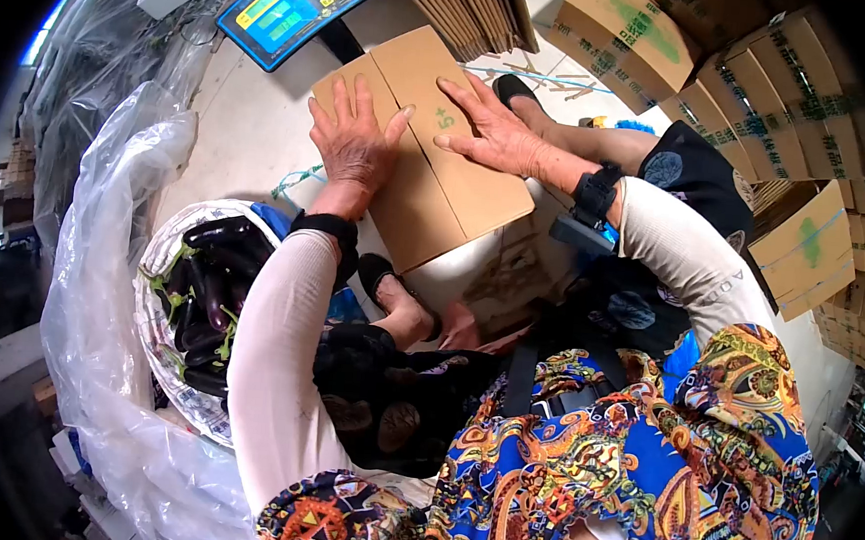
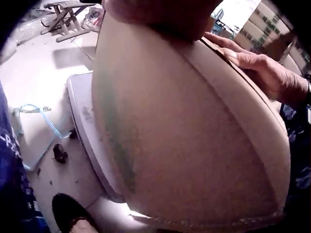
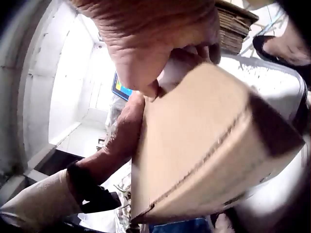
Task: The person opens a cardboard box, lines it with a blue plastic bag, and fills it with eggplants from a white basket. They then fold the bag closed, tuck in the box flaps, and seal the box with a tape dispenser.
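A brown cardboard carton [image 1: 442, 200] has its two top flaps folded in, meeting along a centre seam. Green marking shows on its right flap. My left hand [image 1: 354, 139] lies with fingers spread on the left flap, its thumb near the seam. On the right flap rests my right hand [image 1: 497, 134], thumb apart from the other fingers. From the left wrist view, the carton's side wall [image 2: 180, 131] bears a faded green patch, and the carton stands over a pale platform [image 2: 80, 102]. In the right wrist view, both hands are at the carton's top.
A blue scale display [image 1: 292, 9] stands beyond the carton. Eggplants [image 1: 213, 285] fill a white-lined container at left, beside clear plastic sheeting [image 1: 96, 277]. Flattened cardboard [image 1: 461, 11] stands at the back; printed cartons [image 1: 619, 47] are stacked at right. Blue-green string [image 1: 298, 178] lies on the floor.
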`<state>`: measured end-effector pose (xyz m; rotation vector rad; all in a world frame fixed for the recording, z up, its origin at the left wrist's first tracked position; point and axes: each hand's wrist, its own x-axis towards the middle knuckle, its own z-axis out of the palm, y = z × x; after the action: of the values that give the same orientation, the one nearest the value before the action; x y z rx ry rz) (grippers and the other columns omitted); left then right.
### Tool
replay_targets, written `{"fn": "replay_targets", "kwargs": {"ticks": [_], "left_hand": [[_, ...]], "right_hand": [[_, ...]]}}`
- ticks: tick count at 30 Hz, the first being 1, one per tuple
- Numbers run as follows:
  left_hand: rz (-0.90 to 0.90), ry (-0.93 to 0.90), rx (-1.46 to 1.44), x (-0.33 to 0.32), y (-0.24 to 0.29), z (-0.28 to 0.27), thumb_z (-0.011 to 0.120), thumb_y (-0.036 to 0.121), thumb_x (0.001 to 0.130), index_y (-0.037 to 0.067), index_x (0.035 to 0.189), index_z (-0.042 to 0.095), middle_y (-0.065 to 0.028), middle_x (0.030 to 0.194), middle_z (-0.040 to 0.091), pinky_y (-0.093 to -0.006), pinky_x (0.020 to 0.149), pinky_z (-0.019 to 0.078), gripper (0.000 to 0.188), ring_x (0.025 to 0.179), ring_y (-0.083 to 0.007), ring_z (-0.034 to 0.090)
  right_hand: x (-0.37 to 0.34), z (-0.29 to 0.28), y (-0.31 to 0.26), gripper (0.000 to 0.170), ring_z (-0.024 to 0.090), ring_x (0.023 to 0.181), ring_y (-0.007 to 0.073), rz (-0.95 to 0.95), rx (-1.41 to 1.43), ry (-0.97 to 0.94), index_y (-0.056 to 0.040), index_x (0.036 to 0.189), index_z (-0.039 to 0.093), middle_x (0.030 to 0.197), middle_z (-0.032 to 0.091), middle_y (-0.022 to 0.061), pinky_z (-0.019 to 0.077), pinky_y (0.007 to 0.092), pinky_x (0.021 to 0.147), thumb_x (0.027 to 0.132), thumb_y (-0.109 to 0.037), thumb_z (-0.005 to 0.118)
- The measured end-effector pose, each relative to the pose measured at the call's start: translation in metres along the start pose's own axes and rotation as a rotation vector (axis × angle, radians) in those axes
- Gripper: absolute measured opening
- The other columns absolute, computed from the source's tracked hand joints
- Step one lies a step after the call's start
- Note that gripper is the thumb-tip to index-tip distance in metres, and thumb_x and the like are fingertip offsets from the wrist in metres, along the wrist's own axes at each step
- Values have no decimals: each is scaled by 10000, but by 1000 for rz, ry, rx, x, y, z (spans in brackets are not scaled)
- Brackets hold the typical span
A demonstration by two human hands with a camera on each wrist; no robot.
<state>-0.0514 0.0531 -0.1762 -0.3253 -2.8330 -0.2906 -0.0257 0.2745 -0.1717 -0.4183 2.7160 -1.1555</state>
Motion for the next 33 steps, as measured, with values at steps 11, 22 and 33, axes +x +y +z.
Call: {"fn": "replay_targets", "kwargs": {"ticks": [11,22,33], "left_hand": [[145,119,94,23,-21,24,528,592,891,87,1419,434,-191,1477,375,-541,1065,255,737,1357,-417,316],[188,204,49,42,-14,1,575,513,878,116,1332,530,-129,1196,561,-462,935,399,605,1114,-324,521],[17,-25,1,63,13,-20,579,431,917,131,1103,624,-134,987,558,-471,834,405,356,996,-331,528]], "right_hand": [[84,-53,-23,1426,405,1322,429,-24,-254,-444,-21,1522,46,1475,278,320,406,433,1055,485,-421,938],[115,-63,-14,1254,392,1302,469,-139,-242,-361,-28,1473,260,1401,322,345,390,443,1075,502,-509,891],[95,-90,-22,1001,546,1105,405,-122,-117,-381,-67,1431,357,1230,477,233,471,421,928,627,-403,848]]}}
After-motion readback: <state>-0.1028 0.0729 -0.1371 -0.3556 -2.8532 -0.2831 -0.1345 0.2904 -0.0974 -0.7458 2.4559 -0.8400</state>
